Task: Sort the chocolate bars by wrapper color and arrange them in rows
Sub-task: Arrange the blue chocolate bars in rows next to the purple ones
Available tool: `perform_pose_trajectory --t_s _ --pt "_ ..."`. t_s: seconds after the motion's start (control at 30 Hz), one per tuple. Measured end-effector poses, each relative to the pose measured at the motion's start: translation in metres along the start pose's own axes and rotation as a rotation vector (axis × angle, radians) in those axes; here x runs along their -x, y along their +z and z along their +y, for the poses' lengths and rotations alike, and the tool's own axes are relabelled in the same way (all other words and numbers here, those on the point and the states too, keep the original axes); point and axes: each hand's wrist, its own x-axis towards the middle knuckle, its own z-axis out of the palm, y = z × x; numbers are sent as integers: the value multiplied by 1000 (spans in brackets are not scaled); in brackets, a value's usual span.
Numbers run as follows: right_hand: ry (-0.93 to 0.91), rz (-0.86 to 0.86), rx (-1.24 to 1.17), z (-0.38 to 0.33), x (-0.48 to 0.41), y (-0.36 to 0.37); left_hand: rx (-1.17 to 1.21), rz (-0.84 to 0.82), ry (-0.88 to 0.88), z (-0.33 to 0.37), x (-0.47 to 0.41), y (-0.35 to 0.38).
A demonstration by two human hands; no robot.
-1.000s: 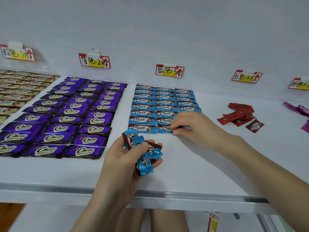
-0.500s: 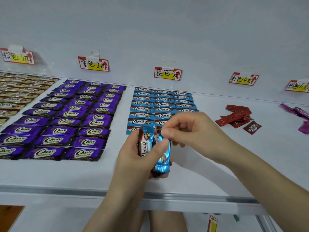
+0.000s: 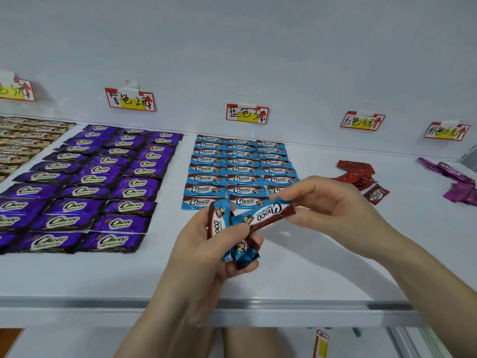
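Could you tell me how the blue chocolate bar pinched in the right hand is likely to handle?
The blue bar is probably stiff: it juts straight from the right hand without sagging. Its glossy wrapper looks slippery, so a firm pinch seems wise. Likely light, since fingertips alone carry it.

Bare shelf [image 3: 320, 161] lies open between the blue rows [image 3: 240, 161] and the red pile [image 3: 356, 169], and along the front edge. Purple rows [image 3: 103, 182] crowd close on the left; pink wrappers [image 3: 459, 177] sit far right.
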Motion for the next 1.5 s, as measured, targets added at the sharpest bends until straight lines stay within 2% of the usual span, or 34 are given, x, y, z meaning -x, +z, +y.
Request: perform_pose_trajectory --t_s 0.13,0.23,0.3,0.33,0.4,0.5,0.6,0.63,0.73,0.8,0.97,1.1,1.17,1.3,1.37,1.5 --pt "-10 56 115 -1 8 -11 -112 104 131 -8 -4 6" --pt "-142 70 443 -3 11 -11 -188 110 178 -9 -4 10" --pt "-159 95 555 -3 11 -8 -207 122 202 -11 -5 12" --pt "-127 146 541 -3 11 -5 -198 129 216 -12 -5 14" --pt "14 273 333 -3 10 -1 -167 147 240 -14 -5 17" --pt "215 258 -41 1 6 5 -190 120 243 -18 -3 24" --pt "207 279 -187 -3 1 -1 -241 58 213 -18 -3 24" --pt "189 250 -151 -6 0 -5 -245 53 208 -17 -3 23" --pt "170 -27 63 -16 0 -12 -262 28 222 -14 -5 21" --pt "147 -136 165 -15 0 -9 -272 -11 223 -13 -7 23" --pt "-47 44 486 -5 2 -7 -234 -9 211 -15 -13 25" --pt "-265 59 795 2 8 -6 -251 34 248 -20 -17 27" --pt "-248 26 739 7 12 -4 -260 61 268 -22 -21 29" --pt "-78 4 516 15 12 -12 -281 74 215 -30 -22 29" --pt "-68 21 548 23 7 -22 -254 67 170 -29 -22 28" --pt "-68 0 780 43 -6 -36 -82 75 53 -24 -22 26"
